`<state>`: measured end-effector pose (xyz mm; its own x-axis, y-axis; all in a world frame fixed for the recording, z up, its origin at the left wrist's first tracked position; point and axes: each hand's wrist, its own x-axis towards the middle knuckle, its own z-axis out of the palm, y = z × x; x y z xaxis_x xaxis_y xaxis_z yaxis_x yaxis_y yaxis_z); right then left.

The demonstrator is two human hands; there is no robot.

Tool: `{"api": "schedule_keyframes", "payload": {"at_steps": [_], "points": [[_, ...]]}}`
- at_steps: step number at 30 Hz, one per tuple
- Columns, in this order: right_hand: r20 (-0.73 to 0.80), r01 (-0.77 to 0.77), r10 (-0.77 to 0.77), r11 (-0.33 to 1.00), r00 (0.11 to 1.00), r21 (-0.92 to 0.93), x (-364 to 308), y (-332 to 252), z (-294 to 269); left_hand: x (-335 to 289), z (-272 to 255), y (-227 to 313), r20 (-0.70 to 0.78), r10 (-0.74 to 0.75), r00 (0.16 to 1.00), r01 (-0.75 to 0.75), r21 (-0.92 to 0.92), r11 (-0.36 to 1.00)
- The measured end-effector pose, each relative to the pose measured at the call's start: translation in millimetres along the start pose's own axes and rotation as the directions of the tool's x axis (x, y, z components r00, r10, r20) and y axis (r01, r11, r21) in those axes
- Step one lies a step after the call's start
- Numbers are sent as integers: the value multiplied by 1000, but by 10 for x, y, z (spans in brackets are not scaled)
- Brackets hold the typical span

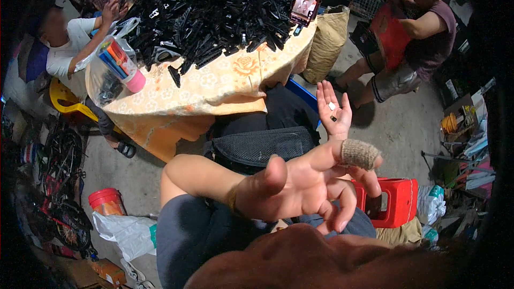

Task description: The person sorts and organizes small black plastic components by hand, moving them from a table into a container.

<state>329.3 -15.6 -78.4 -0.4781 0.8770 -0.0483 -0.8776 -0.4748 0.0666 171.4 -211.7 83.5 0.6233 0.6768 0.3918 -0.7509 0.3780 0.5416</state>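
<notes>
My left hand (pixel 297 187) is close in front of me, palm toward me and fingers apart and loosely bent, with nothing seen in it. A beige woven wrap (pixel 361 154) covers one of its fingers. Beyond it, my right hand (pixel 336 120) lies palm up with its fingers stretched out. On it rest a small white piece (pixel 332 106) and a tiny dark piece (pixel 333 118). My left hand hides the right wrist. A heap of black plastic clips (pixel 203 10) covers much of the table (pixel 214 88), which has a floral cloth.
On the table stand a phone (pixel 306 4) and a clear bag (pixel 99 83) beside a pink-capped tube (pixel 135 81). One person (pixel 77 48) sits at the left; another (pixel 428 27) holds a red thing (pixel 391 35). A red stool (pixel 401 198), a red bucket (pixel 107 202) and a sack (pixel 326 43) stand nearby.
</notes>
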Motion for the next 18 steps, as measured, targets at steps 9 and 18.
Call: {"api": "schedule_keyframes", "payload": {"at_steps": [9, 18], "points": [[15, 70, -69, 991, 997, -115, -20, -97, -53, 95, -601, 195, -182, 144, 973, -72, 353, 933], [-4, 60, -61, 998, 998, -21, -64, -91, -23, -244, -1795, 859, -483, 548, 683, 247, 859, 449]]}}
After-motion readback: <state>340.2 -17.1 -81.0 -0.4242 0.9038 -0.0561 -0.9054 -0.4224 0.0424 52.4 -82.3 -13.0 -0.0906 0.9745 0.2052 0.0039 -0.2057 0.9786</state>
